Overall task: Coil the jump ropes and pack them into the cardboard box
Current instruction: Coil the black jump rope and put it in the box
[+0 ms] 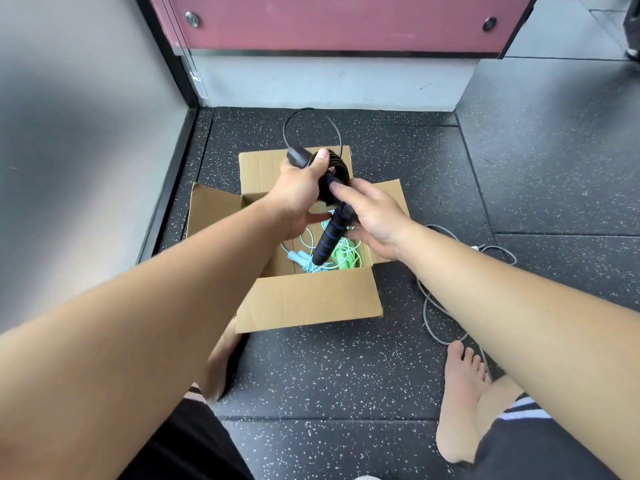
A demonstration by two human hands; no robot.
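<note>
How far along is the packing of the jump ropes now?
Done: a light blue jump rope and a green jump rope lie in the cardboard box. In progress: the left grip and right grip hold the partly coiled black jump rope above it. Left: a grey rope lies loose on the floor.
</note>
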